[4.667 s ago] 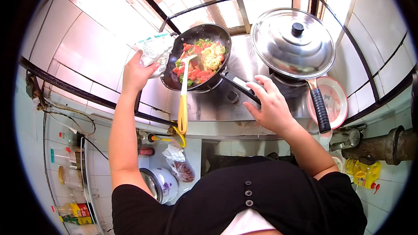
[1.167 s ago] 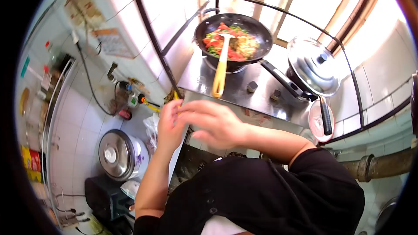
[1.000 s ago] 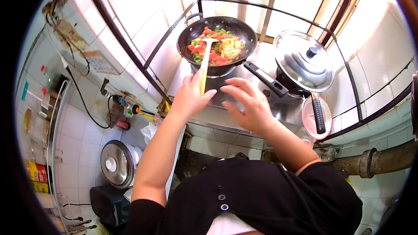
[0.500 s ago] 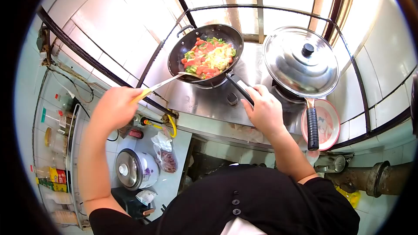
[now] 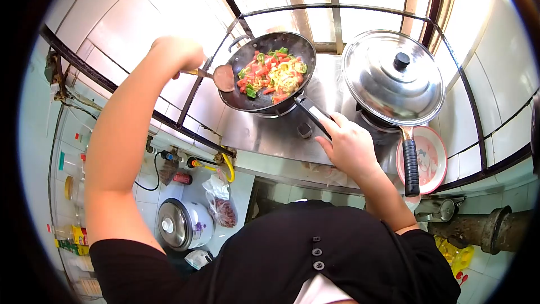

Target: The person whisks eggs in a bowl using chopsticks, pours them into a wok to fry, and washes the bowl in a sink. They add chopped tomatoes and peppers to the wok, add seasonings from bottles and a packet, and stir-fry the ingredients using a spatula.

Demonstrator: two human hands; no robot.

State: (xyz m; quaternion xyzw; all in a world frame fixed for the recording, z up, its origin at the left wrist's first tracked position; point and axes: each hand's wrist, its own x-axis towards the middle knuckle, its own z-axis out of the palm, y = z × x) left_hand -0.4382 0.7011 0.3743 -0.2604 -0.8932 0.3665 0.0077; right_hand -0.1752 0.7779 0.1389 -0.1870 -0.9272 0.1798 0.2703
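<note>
My left hand (image 5: 179, 56) is closed round the handle of a spatula (image 5: 224, 78). The spatula's broad blade is raised over the left side of a black wok (image 5: 302, 50). Chopped red and green vegetables with yellow egg (image 5: 273, 76) lie heaped in the wok's middle and right. My right hand (image 5: 351, 142) grips the wok's black handle (image 5: 313, 114), thumb stretched along the near side. The wok stands on the left burner of a steel stove (image 5: 264, 138).
On the right burner sits a second pan under a shiny lid (image 5: 371, 73), its black handle (image 5: 411, 166) pointing toward me. A pink-rimmed plate (image 5: 433, 160) is beside it. A black rail (image 5: 337, 6) runs round the stove. A rice cooker (image 5: 175, 225) stands at lower left.
My left hand has moved up and away with the spatula, whose blade has left the food for the wok's left side. The food looks more mixed. My right hand stays on the handle.
</note>
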